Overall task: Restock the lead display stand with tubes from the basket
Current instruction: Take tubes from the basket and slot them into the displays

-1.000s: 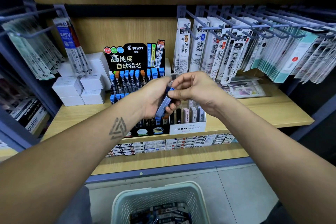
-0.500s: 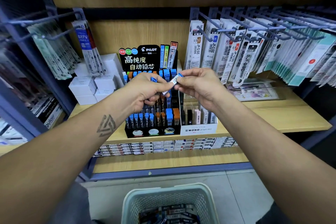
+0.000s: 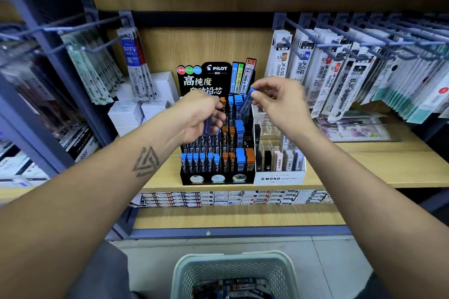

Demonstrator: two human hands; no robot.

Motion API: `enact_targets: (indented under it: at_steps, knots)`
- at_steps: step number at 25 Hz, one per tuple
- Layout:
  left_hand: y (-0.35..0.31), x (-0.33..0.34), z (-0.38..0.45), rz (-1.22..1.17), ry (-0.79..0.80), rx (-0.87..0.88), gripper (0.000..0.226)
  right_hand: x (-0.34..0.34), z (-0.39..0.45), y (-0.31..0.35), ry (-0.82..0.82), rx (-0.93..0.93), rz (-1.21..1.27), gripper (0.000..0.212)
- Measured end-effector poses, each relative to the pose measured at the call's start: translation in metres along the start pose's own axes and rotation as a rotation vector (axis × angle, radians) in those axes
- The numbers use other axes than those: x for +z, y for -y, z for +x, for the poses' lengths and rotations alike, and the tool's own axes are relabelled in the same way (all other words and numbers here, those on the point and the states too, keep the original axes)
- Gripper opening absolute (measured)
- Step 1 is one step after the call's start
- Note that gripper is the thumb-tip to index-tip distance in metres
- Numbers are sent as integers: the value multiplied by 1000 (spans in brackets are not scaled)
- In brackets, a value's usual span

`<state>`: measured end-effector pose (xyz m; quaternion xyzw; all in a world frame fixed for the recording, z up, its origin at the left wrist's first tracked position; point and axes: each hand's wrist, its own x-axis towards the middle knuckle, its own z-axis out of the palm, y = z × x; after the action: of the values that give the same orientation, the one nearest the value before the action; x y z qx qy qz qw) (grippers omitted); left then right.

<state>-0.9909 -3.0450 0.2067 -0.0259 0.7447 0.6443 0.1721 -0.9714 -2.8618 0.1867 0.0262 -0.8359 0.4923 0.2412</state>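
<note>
Fingertips [image 3: 258, 98] of the right hand [image 3: 281, 104] pinch a blue-capped lead tube [image 3: 247, 102], tilted, cap end up, right over the upper rear rows of the black lead display stand [image 3: 218, 178]. Across from it, the left hand [image 3: 201, 116] curls round a small bunch of tubes [image 3: 208, 125], bluish and blurred, held upright in front of the stand's middle tiers; how many it grips, I cannot tell. Both forearms reach in from the bottom corners, a triangle tattoo [image 3: 146, 161] showing on the left one.

On the stand, rows of blue-capped and orange-capped tubes fill the stepped slots, with the Pilot header card [image 3: 206, 77] rising behind. Just beside it on the right sits a white Mono display box [image 3: 279, 178] with slim cases standing in it. Both rest on the wooden shelf [image 3: 364, 165]. White boxes [image 3: 126, 114] stack up to the left, and packets of refills [image 3: 328, 75] hang from hooks on the right.

Down at the bottom edge, the pale basket [image 3: 184, 272] stands on the floor, more tubes lying inside it.
</note>
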Motion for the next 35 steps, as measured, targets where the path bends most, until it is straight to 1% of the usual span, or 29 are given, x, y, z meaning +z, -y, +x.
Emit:
enact_targets:
  at_steps: [2, 7, 10, 12, 14, 16, 18, 20, 21, 22, 23, 25, 28, 30, 32, 35]
  knots:
    - [-1, 1, 0, 23, 5, -7, 11, 5, 1, -4, 11, -18, -56, 16]
    - [0, 2, 2, 31, 32, -14, 14, 17, -3, -5, 55, -122, -268, 14]
    - [-1, 3, 0, 5, 30, -21, 8, 23, -4, -9, 87, -180, -341, 14]
    - [0, 4, -1, -31, 43, -31, 3, 27, -4, -13, 90, -252, -464, 19]
    - [2, 4, -1, -45, 56, -38, 6, 27, -4, -15, 78, -306, -548, 27]
    - [3, 3, -1, -63, 87, -44, 12, 24, -5, -14, 86, -282, -543, 33]
    - [3, 1, -3, -76, 160, -61, 18, 20, -6, -11, 67, -151, -412, 36]
    - [3, 0, -6, -59, 257, -77, 21, 14, -8, -4, 78, 26, -90, 30]
    - [3, 1, -7, -52, 298, -82, 22, 10, -11, 0, 111, 110, 93, 24]
    - [4, 2, -8, -46, 333, -83, 23, 5, -14, 4, 161, 169, 224, 20]
    - [4, 4, -9, -35, 365, -78, 22, 0, -18, 7, 211, 192, 287, 18]
    - [4, 10, -12, -4, 423, -71, 20, -9, -26, 9, 257, 204, 346, 16]
    - [2, 18, -16, -10, 480, -69, 19, -23, -28, 4, 231, 236, 420, 9]
    - [1, 17, -16, -32, 480, -66, 24, -29, -26, 1, 198, 269, 462, 11]
    - [0, 15, -15, -39, 449, -55, 25, -34, -24, -1, 170, 296, 530, 17]
    - [4, 16, -11, -17, 312, 39, 11, -33, -25, 2, 192, 344, 569, 19]
